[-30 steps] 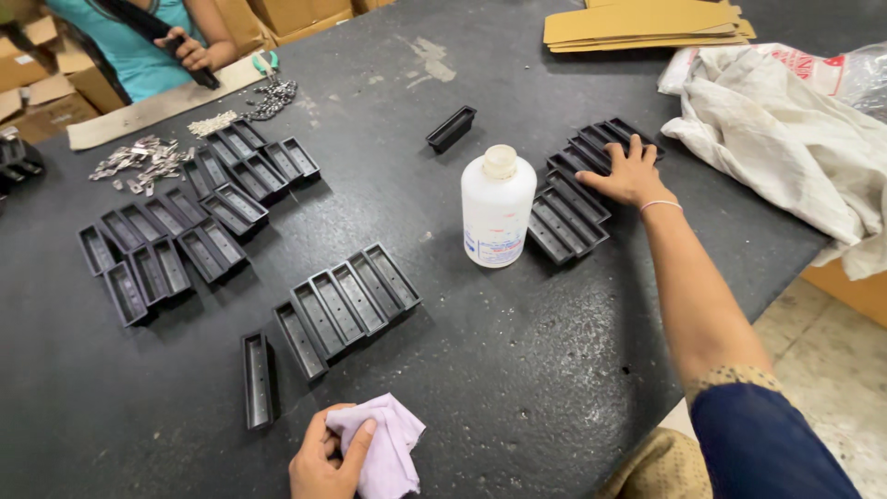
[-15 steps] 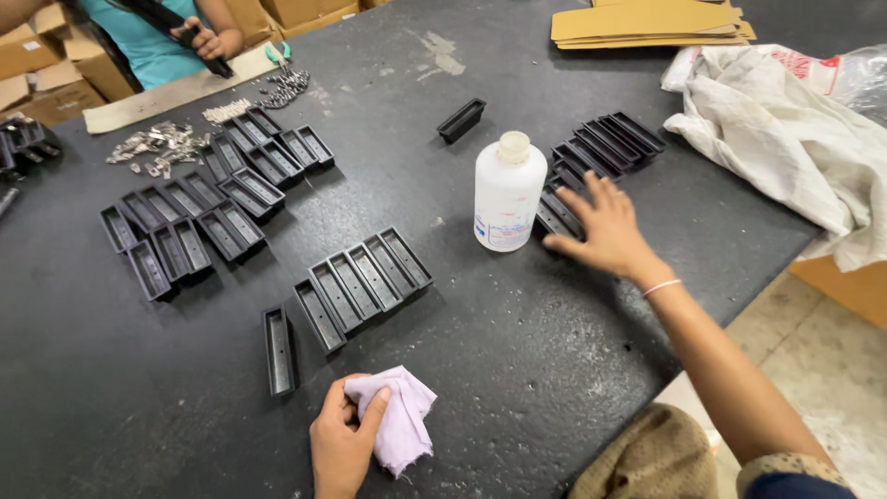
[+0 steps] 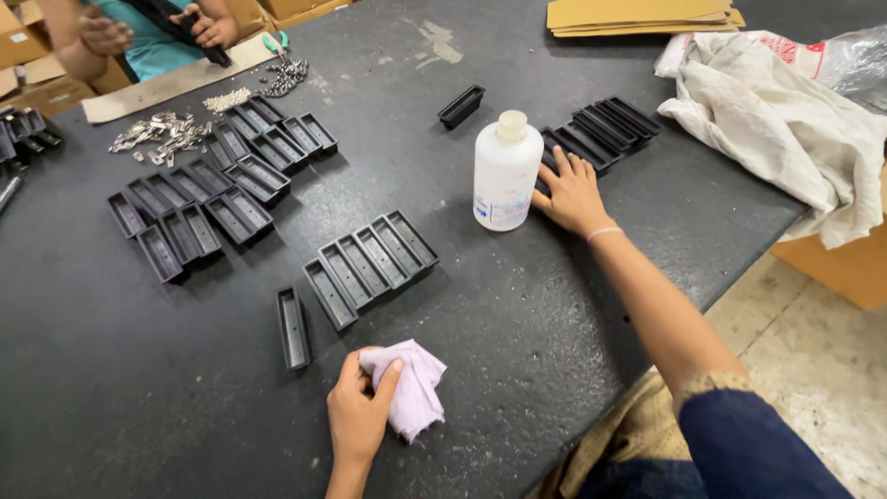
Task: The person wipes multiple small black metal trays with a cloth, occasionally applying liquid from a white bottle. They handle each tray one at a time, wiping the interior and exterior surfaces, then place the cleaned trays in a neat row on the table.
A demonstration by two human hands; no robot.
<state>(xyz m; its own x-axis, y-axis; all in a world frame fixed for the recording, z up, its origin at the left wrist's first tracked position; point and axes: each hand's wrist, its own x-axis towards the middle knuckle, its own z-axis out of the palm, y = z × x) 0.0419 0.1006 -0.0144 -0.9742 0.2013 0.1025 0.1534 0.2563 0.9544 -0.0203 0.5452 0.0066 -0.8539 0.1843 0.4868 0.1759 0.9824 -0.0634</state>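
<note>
My left hand grips a small pale pink cloth pressed on the dark table near its front edge. Just left of it lies a single black rectangular tray piece. A row of several matching black pieces sits beyond the cloth. My right hand lies flat with fingers spread, beside a white plastic bottle and touching the near end of another row of black pieces.
More black pieces cover the left of the dark table. Small metal parts lie near another person's hands at the back left. One black piece sits alone. White cloth and cardboard lie right.
My right hand has drawn back from the right row of black pieces toward the bottle. My left hand with the cloth has stayed near the front edge.
</note>
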